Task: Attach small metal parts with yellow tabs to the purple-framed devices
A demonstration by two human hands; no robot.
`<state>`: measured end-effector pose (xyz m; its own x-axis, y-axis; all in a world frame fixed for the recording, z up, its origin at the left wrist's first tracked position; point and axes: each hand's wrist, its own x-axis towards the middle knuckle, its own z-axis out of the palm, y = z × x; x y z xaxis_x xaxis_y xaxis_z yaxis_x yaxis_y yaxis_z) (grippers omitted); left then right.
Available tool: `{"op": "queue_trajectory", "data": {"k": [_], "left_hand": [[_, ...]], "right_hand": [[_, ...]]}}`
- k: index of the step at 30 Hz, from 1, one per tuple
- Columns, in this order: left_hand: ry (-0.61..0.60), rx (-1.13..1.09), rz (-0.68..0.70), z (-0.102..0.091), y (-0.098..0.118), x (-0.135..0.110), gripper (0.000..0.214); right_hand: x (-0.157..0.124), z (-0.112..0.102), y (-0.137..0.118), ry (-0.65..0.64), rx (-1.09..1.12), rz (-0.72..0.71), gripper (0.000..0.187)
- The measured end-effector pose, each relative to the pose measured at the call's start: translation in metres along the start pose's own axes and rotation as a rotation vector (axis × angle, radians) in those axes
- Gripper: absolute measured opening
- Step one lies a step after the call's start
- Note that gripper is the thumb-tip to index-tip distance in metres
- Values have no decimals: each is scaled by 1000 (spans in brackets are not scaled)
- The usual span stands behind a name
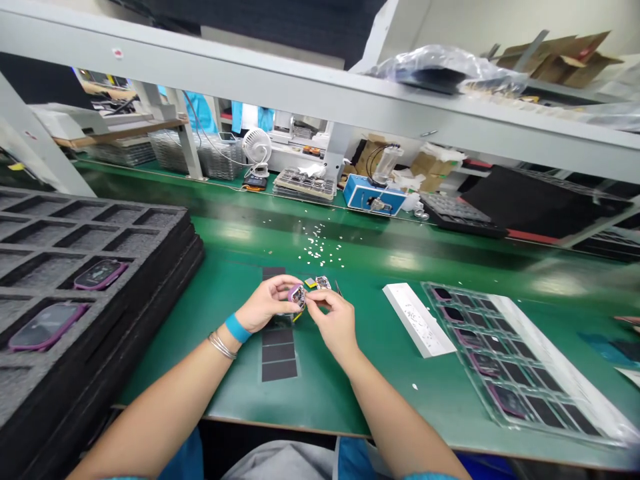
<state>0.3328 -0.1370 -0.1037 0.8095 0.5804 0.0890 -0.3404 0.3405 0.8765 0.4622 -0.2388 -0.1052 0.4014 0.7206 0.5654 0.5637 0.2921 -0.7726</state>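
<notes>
My left hand [261, 305] grips a purple smartwatch case [295, 291] by its rim, its open side with small inner parts facing right. At that open side, my right hand [336, 325] has thumb and fingers pinched together; whatever lies between them is too small to make out. A yellow strip [298, 316] shows just below the case. Behind my hands lie a small yellow piece [311, 283] and a small silvery part [323, 283]. A thin dark tool tip [339, 288] shows beside my right hand. Under the case runs a sheet of black rectangles [279, 353].
At left, stacked foam trays [145, 267] hold purple watches. A white block [417, 320] and a clear tray [500, 360] of watches and black pieces lie at right. White scraps [316, 243] litter the green table [240, 400]. Behind stand a fan [257, 147] and a blue device [373, 195].
</notes>
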Motion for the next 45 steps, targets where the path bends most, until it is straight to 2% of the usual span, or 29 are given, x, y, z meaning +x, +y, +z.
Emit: {"op": "queue_trajectory", "data": {"k": [3, 5, 6, 7, 10, 12, 14, 16, 19, 24, 27, 31, 34, 36, 38, 41, 43, 45], "left_hand": [[19, 28, 12, 1, -2, 1, 48], [21, 7, -10, 1, -1, 1, 47], [24, -14, -23, 1, -1, 1, 46], [32, -37, -29, 0, 0, 0, 45], [64, -80, -25, -4, 5, 0, 44], [78, -99, -20, -10, 8, 1, 44], [86, -123, -24, -16, 10, 2, 44], [91, -127, -46, -19, 11, 3, 44], [49, -82, -134, -20, 11, 3, 43], [-98, 6, -324, -12, 5, 1, 38], [-105, 41, -366, -7, 0, 0, 33], [-44, 82, -351, -1, -6, 1, 30], [46, 95, -351, -3, -2, 4, 30], [125, 121, -347, -12, 7, 5, 30], [152, 158, -361, -26, 20, 4, 30], [40, 185, -437, -47, 36, 0, 31], [-46, 189, -492, -57, 39, -2, 34], [-84, 202, -532, -61, 37, -2, 37]], "right_hand": [[-1, 2, 0, -35, -143, -132, 13], [-2, 4, 2, -48, -84, -68, 9], [-2, 5, 4, -54, 13, 15, 8], [-2, 6, 5, -80, 145, 119, 16], [-1, 7, 9, -334, 539, 478, 47], [0, 5, 10, -464, 664, 685, 46], [3, 2, 10, -416, 713, 784, 39], [7, -2, 9, -273, 715, 752, 36], [11, -8, 8, -139, 594, 565, 35], [9, -10, 8, -113, 275, 161, 22], [6, -7, 6, -123, 113, 21, 17], [6, -2, 8, -114, 8, -22, 16], [5, 4, 15, -6, 68, 81, 23], [4, 10, 18, 30, 90, 145, 21], [1, 18, 19, -108, 47, 159, 11], [-4, 32, 16, -425, -121, 143, 7], [-8, 41, 14, -517, -278, 117, 8], [-9, 48, 11, -552, -405, 82, 9]]}}
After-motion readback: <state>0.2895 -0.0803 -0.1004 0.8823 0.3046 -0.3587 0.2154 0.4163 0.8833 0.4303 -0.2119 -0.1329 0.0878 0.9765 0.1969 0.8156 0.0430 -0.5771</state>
